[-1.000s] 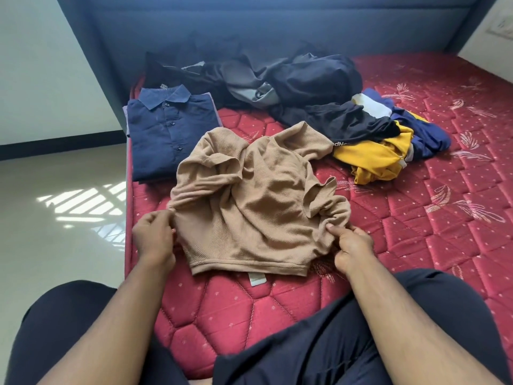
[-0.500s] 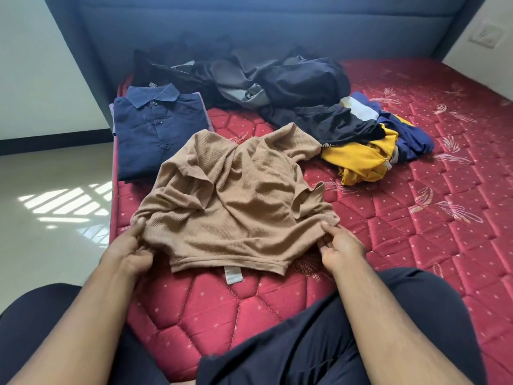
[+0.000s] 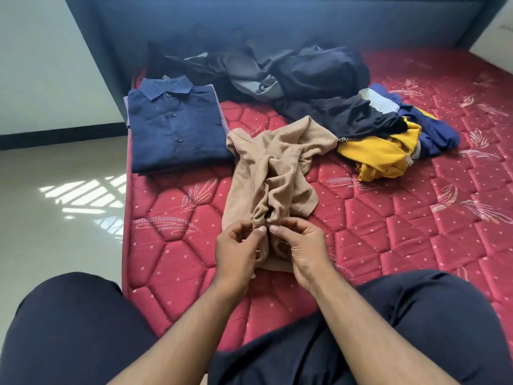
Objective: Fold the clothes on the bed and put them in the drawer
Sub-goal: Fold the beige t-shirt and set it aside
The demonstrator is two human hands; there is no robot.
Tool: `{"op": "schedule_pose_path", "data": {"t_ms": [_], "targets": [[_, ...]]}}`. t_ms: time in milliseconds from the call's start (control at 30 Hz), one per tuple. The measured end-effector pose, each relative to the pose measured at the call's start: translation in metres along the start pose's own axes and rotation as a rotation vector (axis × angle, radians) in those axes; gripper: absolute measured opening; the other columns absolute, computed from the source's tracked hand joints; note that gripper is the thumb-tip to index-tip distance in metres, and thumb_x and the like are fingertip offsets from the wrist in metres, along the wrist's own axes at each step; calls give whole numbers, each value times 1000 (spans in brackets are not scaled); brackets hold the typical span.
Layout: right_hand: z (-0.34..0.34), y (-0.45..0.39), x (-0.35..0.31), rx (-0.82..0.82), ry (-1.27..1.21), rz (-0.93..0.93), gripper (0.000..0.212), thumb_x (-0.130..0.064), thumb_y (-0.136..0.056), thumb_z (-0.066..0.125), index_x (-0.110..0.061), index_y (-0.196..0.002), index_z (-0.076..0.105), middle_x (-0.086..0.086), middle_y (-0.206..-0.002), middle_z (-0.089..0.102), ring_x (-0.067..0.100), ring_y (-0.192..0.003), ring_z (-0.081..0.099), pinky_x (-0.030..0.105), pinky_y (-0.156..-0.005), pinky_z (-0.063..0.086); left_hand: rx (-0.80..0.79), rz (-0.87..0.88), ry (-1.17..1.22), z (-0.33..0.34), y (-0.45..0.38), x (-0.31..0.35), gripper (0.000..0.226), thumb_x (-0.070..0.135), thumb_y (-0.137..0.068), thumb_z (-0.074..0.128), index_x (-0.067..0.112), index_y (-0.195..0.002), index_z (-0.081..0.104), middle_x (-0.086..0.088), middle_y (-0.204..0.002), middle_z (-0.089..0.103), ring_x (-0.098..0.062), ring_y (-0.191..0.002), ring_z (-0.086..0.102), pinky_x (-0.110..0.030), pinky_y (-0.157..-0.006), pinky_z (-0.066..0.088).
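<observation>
Two hands are working one garment: we are pinching the near edge of the tan top (image 3: pixel 273 176) with the left hand (image 3: pixel 238 252) and the right hand (image 3: pixel 301 250) brought together, thumbs and fingertips curled onto bunched cloth, so both are grasping the top and neither is free. It is lying on the bed (image 3: pixel 416 232) right in front of us, gathered into a narrow ridge running away from us, its far end spreading toward the yellow garment (image 3: pixel 380 154). We are judging it light, soft and limp: the ribbed knit is puckering wherever we squeeze, so it is going to sag and crease rather than hold any shape, and it does not look slippery. We are thinking the better hold is out at the two hem corners or the shoulders, pulled apart so the panel is lying flat before any fold, since a grip at the middle is only making more wrinkles. A folded navy shirt (image 3: pixel 177 126) is sitting just beside the top on the left, near the bed's edge. Behind it a dark pile (image 3: pixel 299 70) is waiting unfolded, with a black piece (image 3: pixel 358 118) and a blue one (image 3: pixel 435 134) beside the yellow. We are seeing no drawer or other container anywhere, so nothing is stowed as far as we can tell.
</observation>
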State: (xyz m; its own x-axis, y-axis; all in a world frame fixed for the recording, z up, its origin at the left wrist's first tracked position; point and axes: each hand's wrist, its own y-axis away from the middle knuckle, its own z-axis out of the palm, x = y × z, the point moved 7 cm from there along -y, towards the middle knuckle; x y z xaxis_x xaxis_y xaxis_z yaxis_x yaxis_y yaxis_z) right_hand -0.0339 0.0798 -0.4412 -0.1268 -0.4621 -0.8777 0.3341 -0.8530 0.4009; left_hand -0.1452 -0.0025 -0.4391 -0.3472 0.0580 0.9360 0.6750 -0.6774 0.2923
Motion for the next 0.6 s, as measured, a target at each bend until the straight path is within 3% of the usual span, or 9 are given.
{"op": "schedule_pose_path", "data": {"t_ms": [100,167,267,333,367,433,500,600], "targets": [[10,3,2,-28,-11,50,14,0,-80,69,-11,-73,74,8,-66,66,14,-54,54,20,-49,42,-29,10,-43,-3,2,1,10,7,-89,68,13,-82,72,-12,-75,66,-26,-68,62,-32,-58,51],[3,-3,-5,-22,-224,93,9,-4,-80,64,-3,-85,72,8,-68,66,11,-51,55,17,-44,41,4,-10,6,-8,1,4,16,5,-89,66,13,-76,70,-11,-69,62,-23,-61,56,-30,-56,46],[-40,-24,-12,203,-730,151,11,-14,-92,54,-10,-90,65,4,-72,66,12,-55,63,21,-49,52,196,-307,448,-24,-5,-14,15,11,-92,59,14,-78,64,-3,-61,62,-15,-49,58,-22,-47,47],[-50,-19,-4,312,-677,177,16,-12,-99,49,-13,-88,62,2,-64,67,13,-52,64,23,-48,53,288,-438,671,-30,-5,-29,9,18,-93,59,15,-85,61,0,-64,64,-13,-55,60,-22,-47,52],[-45,-15,4,326,-587,179,15,-9,-97,54,-13,-85,62,2,-61,67,13,-50,65,24,-46,53,301,-427,651,-32,-5,-32,7,19,-93,60,16,-87,61,-1,-69,64,-15,-60,60,-24,-50,54],[-43,-8,7,384,-368,80,12,-6,-88,68,-13,-79,66,5,-71,72,22,-70,71,36,-64,60,308,-308,475,-33,-5,-29,13,17,-93,63,19,-81,59,-3,-71,62,-16,-62,59,-25,-53,50],[-46,-8,-6,451,-280,-39,12,-6,-80,77,-16,-78,70,6,-84,74,28,-93,71,45,-87,57,259,-184,358,-30,-3,-22,22,15,-92,66,19,-73,57,-3,-63,58,-16,-52,52,-21,-46,40],[-38,-14,-18,295,-358,-61,18,3,-79,73,-12,-88,70,5,-80,75,24,-86,70,36,-85,57,140,-103,267,-23,-1,-12,22,14,-90,67,18,-70,59,-7,-56,51,-15,-46,42,-17,-41,29]]}}
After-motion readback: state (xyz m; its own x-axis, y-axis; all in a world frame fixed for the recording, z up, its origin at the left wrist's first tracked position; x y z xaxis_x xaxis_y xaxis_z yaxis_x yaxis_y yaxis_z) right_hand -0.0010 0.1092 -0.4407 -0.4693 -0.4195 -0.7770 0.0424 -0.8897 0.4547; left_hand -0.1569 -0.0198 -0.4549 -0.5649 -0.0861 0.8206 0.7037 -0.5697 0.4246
